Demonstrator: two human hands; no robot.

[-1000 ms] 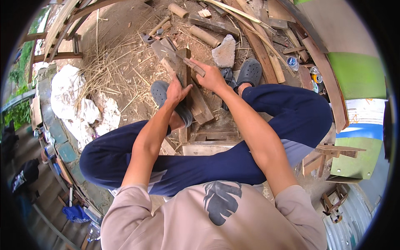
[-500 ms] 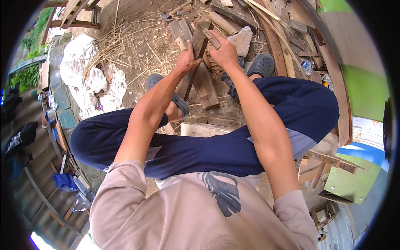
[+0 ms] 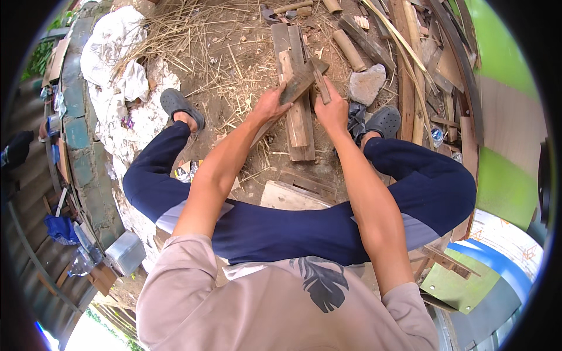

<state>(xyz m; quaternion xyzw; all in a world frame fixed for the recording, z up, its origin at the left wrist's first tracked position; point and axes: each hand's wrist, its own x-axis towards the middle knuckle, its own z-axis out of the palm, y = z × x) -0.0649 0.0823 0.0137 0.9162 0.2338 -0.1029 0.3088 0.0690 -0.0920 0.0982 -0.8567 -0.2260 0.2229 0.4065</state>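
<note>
My left hand (image 3: 270, 105) is closed on a dark wooden board (image 3: 300, 83), held slantwise over two longer planks (image 3: 299, 131) lying on the ground. A short, narrow wooden piece (image 3: 321, 85) is in my right hand (image 3: 332, 110), its upper end against or very close to the board's far end. Whether they actually touch I cannot tell. Along the planks' left side lies a lighter strip of wood (image 3: 285, 65). Part of the board's near end is hidden behind my left hand and wrist.
A grey stone (image 3: 367, 84), a round wooden piece (image 3: 349, 51) and a thick timber (image 3: 366, 43) lie right of the planks. A hammer-like tool (image 3: 269, 14) lies beyond them. Straw (image 3: 170, 44) and white sheeting (image 3: 111, 52) cover ground at left; long boards (image 3: 403, 70) line the right.
The board has tilted from nearly upright to a flatter slant across the planks. My left foot has moved outward to the left, and the view has shifted.
</note>
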